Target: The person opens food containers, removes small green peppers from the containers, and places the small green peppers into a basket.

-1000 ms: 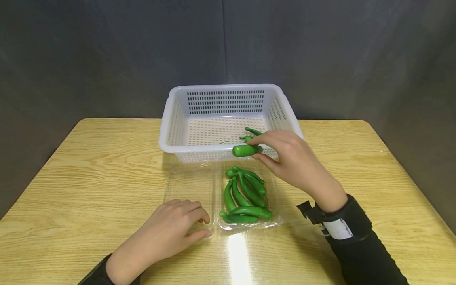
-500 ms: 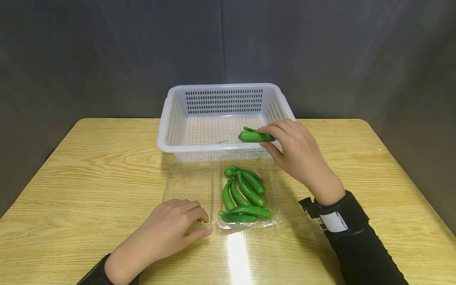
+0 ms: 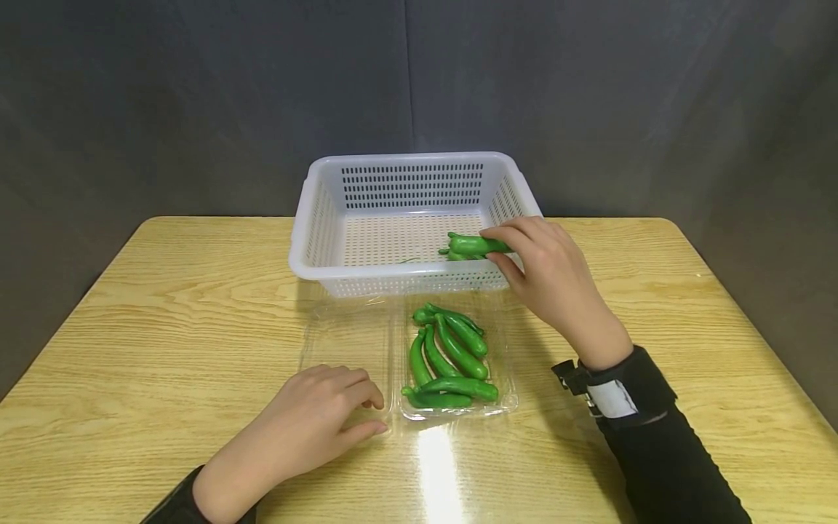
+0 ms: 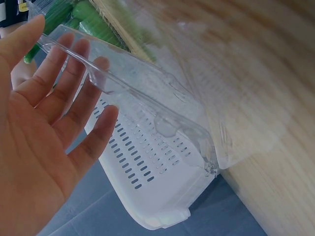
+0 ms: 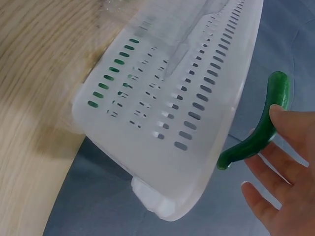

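Observation:
My right hand (image 3: 546,276) pinches a green chili pepper (image 3: 466,244) between thumb and fingers, over the front right of a white slotted basket (image 3: 373,273). In the right wrist view that curved pepper (image 5: 266,129) sticks out past the basket's rim. Below it in the head view, another green pepper (image 3: 461,257) shows inside the basket. My left hand (image 3: 314,415) rests at the front of a clear plastic clamshell's flat left half (image 3: 347,338), fingers loosely bent. Through the plastic, the left wrist view shows those fingers (image 4: 81,98). Several green peppers (image 3: 458,356) lie in the clamshell's right half.
The wooden table (image 3: 196,313) carries both containers, with the basket standing behind the clamshell. A dark grey wall (image 3: 229,109) rises behind the table. A thin green stem (image 3: 410,260) shows on the basket's floor.
My right hand has moved from in front of the basket's rim, back and slightly right, bringing the pepper over the basket. My left hand and the peppers in the clamshell stay put.

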Available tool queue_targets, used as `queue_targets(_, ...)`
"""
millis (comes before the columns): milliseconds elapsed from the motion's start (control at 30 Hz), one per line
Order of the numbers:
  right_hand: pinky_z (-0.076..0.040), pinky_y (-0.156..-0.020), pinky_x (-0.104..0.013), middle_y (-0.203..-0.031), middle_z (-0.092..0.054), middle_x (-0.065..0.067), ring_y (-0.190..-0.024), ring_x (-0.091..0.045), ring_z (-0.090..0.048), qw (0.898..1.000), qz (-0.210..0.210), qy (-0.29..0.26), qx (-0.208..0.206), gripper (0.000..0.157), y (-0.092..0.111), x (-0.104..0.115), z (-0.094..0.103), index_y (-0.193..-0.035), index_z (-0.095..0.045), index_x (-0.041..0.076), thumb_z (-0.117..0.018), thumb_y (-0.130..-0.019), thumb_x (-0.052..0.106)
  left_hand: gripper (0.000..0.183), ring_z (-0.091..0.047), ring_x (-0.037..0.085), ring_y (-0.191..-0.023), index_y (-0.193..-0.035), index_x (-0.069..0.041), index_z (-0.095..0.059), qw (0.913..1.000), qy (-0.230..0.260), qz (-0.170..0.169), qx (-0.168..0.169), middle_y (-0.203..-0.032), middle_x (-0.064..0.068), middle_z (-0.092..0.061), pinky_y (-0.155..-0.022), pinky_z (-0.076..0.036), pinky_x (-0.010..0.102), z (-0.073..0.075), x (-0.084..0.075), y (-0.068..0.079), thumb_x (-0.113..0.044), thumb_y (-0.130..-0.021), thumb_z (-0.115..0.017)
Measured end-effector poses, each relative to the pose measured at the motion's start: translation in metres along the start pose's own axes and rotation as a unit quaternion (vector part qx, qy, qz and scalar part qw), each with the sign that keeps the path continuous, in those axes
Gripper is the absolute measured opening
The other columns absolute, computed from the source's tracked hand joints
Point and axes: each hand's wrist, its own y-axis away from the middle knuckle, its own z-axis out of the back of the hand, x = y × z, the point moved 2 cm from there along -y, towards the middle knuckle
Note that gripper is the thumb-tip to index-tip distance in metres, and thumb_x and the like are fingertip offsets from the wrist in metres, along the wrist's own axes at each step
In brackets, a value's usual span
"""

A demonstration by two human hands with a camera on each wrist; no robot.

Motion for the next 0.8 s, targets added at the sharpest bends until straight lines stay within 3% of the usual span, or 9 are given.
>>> queue_targets(800,-0.046,-0.089,-0.047,-0.11,-0.067,-0.012,-0.102,-0.034,-0.06,1.0,-0.016,0.011,0.006,0.029,0.006,-0.017,-0.012,-0.113,-0.07,0.003,-0.077,-0.085,0.004,0.023,-0.06,0.006,-0.076,-0.092,-0.019,-0.07,1.0,-0.001,0.002,-0.002,-0.088,-0.011,-0.065,-0.077,-0.053,0.035,0.001,0.0,0.0,-0.039,-0.084,-0.078)
